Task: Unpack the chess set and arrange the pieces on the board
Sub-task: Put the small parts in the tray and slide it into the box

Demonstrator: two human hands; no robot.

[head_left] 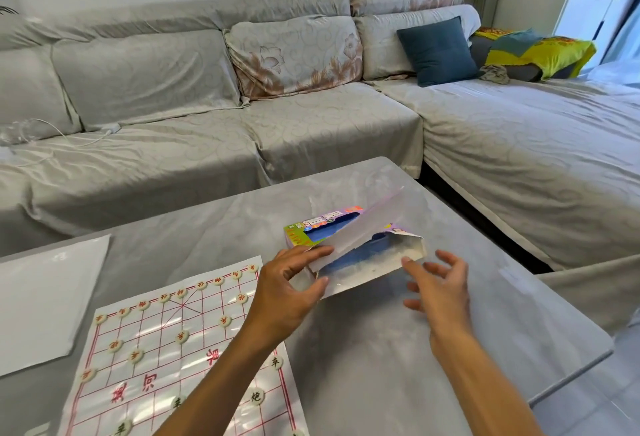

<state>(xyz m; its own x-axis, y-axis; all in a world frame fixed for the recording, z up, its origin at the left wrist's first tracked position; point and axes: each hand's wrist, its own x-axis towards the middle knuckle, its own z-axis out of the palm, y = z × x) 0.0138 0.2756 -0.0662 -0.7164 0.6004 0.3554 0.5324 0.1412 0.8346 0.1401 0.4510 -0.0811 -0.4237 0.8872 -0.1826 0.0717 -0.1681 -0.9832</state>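
Note:
An open cardboard chess box (360, 255) with a purple and green printed face and a blue inside lies on the grey table (381, 366), its white flap raised. My left hand (291, 290) pinches the box's near left corner between thumb and fingers. Just to the right of the box, my right hand (436, 283) hovers with spread, relaxed fingers and holds nothing. A paper Chinese chess board (166, 359) with red grid lines lies at the lower left. Several round cream pieces (181, 336) with red or black characters sit on its lines.
A clear plastic sheet (45, 300) lies on the table left of the board. A grey covered corner sofa (242, 116) wraps behind and to the right, with a blue cushion (438, 51) and a yellow-green cloth (543, 51). The table's right edge drops to the floor.

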